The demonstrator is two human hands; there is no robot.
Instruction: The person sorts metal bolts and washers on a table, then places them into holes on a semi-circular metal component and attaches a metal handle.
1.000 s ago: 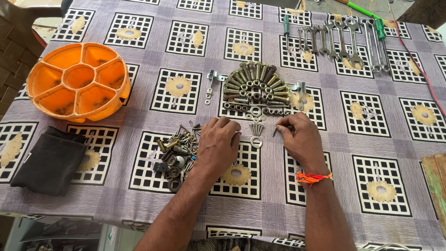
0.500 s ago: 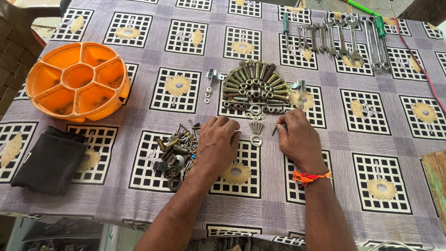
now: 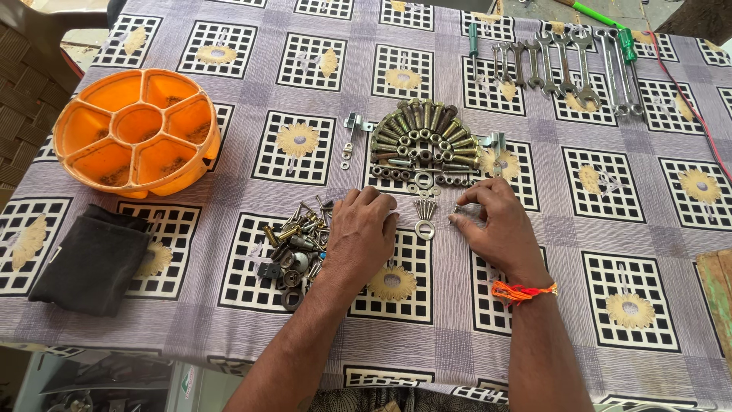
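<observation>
Nearest the camera, two bare forearms are reaching up onto a table covered with a thin woven cloth point(image 3: 229, 191), greyish purple, printed with black-and-white grid squares and pale yellow flowers. The right wrist is wearing an orange thread band point(image 3: 522, 291).

The left hand point(image 3: 360, 233) is lying knuckles-up with fingers curled loosely down on the cloth; whether it is gripping anything cannot be told. Just to its left a loose pile of mixed hardware point(image 3: 293, 248) is lying jumbled: dull grey nuts, brassy bolts, dark rings. The right hand point(image 3: 496, 225) is resting with fingertips drawn together in a pinch at the cloth, and what they are pinching is too small to tell.

Between the hands a flat metal washer point(image 3: 425, 228) is lying, and just above it a small cluster of thin screws point(image 3: 425, 208) is fanning out, long axes running toward and away from the person.

Farther out, sorted bolts point(image 3: 418, 137) are sitting in an arched fan, heads outward, shanks converging downward. To the left, a black fabric pouch point(image 3: 95, 259) and a round orange plastic compartment tray point(image 3: 137, 130) are sitting. At the far edge, shiny steel spanners point(image 3: 568, 65) are lying side by side, handles pointing away, beside a green-handled screwdriver point(image 3: 473, 38).
</observation>
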